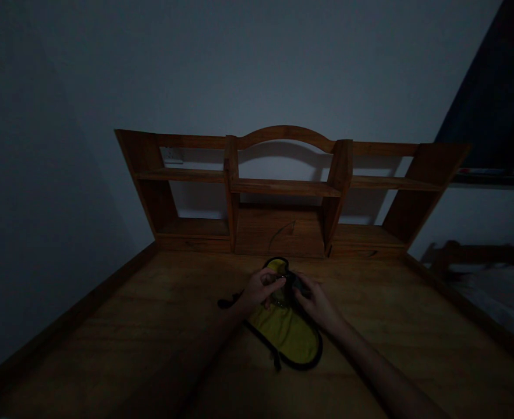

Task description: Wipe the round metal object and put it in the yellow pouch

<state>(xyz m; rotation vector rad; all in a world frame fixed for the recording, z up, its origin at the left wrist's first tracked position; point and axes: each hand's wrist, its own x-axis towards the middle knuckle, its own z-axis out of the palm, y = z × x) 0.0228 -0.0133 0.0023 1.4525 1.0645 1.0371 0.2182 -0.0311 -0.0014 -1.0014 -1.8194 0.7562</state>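
Note:
A yellow-green cloth piece (289,337) with black edging and black straps lies on the wooden desk, its long side slanting down to the right. Over its upper part, my left hand (259,289) comes in from the left with thumb and fingers pinched together; what they grip is too dark to name. My right hand (316,299), just to the right, has its fingers closed around a small dark item (295,283) near the cloth's black edge. Some small shiny dark bits (280,301) show on the cloth beneath my left hand. Poor light hides the detail.
A wooden shelf unit (285,187) stands along the desk's back against the wall. Raised wooden rims (108,285) run along the desk's sides. Behind the left shelf is a wall socket (172,155). A dark window or curtain (496,99) is at right.

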